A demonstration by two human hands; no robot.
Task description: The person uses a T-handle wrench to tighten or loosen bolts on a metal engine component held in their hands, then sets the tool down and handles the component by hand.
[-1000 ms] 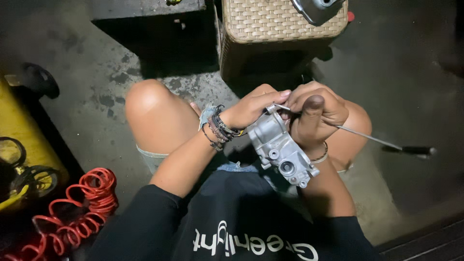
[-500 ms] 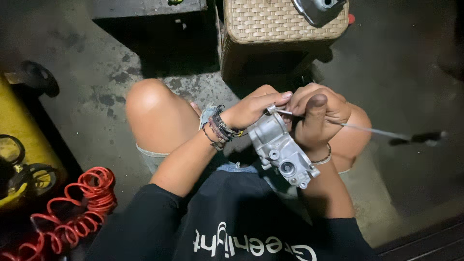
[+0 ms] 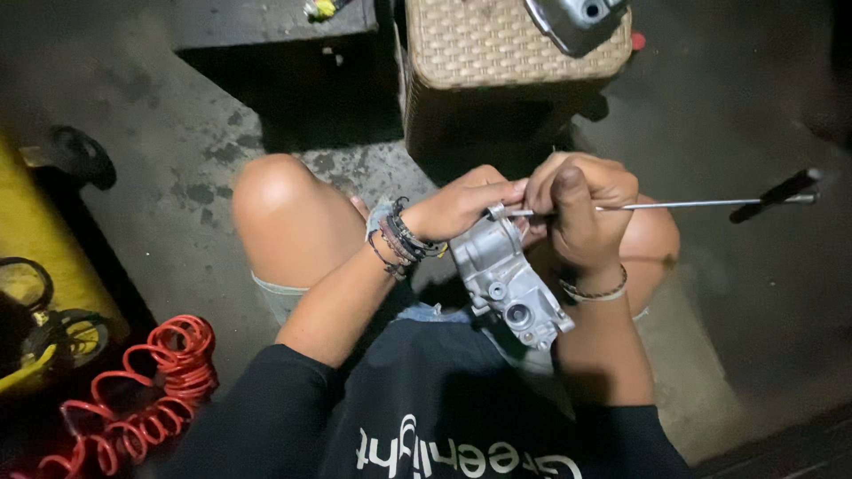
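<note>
A grey cast-metal engine part [image 3: 508, 282] rests in my lap, held between both hands above my knees. My left hand [image 3: 466, 206], with several bracelets on its wrist, grips the part's upper end. My right hand [image 3: 579, 206] is closed around a long thin metal rod tool [image 3: 674, 205] whose tip sits at the top of the part. The rod runs out to the right, nearly level, and ends in a dark handle [image 3: 772, 195].
A woven wicker stool [image 3: 497, 53] stands just ahead with a metal piece [image 3: 577, 18] on top. A coiled red air hose [image 3: 151, 381] lies at the lower left beside a yellow machine [image 3: 35, 266]. The floor is stained concrete.
The rod's far end has swung upward, from sloping down to the right to almost level. Both hands have kept their hold on the part.
</note>
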